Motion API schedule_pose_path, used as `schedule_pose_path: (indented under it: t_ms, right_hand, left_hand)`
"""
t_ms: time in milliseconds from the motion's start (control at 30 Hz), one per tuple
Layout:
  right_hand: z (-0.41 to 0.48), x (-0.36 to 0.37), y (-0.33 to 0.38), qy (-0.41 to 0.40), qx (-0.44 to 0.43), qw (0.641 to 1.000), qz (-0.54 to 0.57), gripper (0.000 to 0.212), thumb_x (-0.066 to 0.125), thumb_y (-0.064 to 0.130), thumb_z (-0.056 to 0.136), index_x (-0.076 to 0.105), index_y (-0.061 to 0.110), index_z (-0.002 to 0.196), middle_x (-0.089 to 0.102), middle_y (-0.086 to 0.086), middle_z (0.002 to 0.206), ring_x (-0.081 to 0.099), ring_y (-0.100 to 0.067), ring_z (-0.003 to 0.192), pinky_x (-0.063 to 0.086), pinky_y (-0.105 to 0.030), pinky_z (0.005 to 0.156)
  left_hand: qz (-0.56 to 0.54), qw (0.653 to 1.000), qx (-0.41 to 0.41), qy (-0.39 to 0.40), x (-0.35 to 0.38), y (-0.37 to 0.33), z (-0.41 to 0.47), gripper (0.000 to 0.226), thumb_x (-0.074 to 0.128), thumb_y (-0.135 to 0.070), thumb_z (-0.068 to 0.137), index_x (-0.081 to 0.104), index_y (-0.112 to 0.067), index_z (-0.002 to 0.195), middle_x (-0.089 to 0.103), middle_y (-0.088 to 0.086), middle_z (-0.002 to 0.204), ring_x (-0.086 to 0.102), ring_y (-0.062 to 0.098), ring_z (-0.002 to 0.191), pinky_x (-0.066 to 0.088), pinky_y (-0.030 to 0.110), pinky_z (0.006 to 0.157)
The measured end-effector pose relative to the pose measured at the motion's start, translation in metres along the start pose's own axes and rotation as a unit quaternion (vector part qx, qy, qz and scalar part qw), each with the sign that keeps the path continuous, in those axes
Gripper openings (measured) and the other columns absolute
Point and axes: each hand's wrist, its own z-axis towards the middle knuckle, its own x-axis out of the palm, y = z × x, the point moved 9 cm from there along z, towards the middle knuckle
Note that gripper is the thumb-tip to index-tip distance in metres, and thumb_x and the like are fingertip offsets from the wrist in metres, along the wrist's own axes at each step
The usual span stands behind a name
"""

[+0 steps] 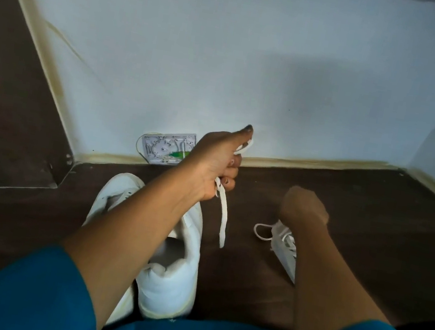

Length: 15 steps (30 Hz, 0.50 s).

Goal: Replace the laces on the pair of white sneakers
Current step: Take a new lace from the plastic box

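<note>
Dark floor (360, 219). Near sneaker (170, 278) lies under the left forearm, no lace visible on it, so probably stripped. Second sneaker (284, 249) sits under the right arm, laced, loop showing; its stripping and all relacing remain. Flat white lace (223, 215) dangles from left hand (215, 164), fingers curled round it. Right hand (304, 209) fisted, contents hidden.

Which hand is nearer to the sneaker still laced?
Right. The right hand is just over that laced sneaker; the left hand is further left, gripping a loose lace.
</note>
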Motion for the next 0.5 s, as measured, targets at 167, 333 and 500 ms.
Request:
schedule_pose_path:
  t_ms: [167, 333, 500]
  right_hand:
    - [-0.013, -0.059, -0.004, -0.155, -0.065, 0.973, 0.160, 0.028, 0.051, 0.009, 0.092, 0.060, 0.012, 0.118, 0.065, -0.015, 0.110, 0.061, -0.032, 0.101, 0.039, -0.025, 0.072]
    - [-0.064, -0.120, -0.029, -0.271, -0.105, 0.933, 0.213, 0.018, 0.052, 0.009, 0.090, 0.068, 0.010, 0.099, 0.069, -0.011, 0.093, 0.058, -0.025, 0.079, 0.039, -0.026, 0.065]
    - [-0.109, -0.157, -0.044, -0.356, -0.077, 0.912, 0.188, 0.019, 0.052, 0.015, 0.084, 0.071, 0.015, 0.086, 0.064, -0.005, 0.082, 0.053, -0.026, 0.071, 0.045, -0.031, 0.066]
  left_hand:
    - [-0.035, 0.999, 0.021, 0.002, 0.002, -0.007, -0.009, 0.031, 0.056, -0.038, 0.092, 0.045, -0.020, 0.070, 0.026, -0.005, 0.046, 0.018, 0.006, 0.033, 0.016, 0.014, 0.040]
    - [-0.028, 0.999, 0.041, 0.009, 0.007, -0.023, -0.034, 0.030, 0.055, -0.039, 0.092, 0.046, -0.020, 0.071, 0.026, -0.006, 0.045, 0.018, 0.006, 0.033, 0.016, 0.014, 0.040]
    - [-0.011, 0.998, 0.056, 0.028, 0.017, -0.036, -0.056, 0.030, 0.056, -0.038, 0.092, 0.046, -0.020, 0.070, 0.026, -0.006, 0.045, 0.018, 0.006, 0.032, 0.017, 0.013, 0.039]
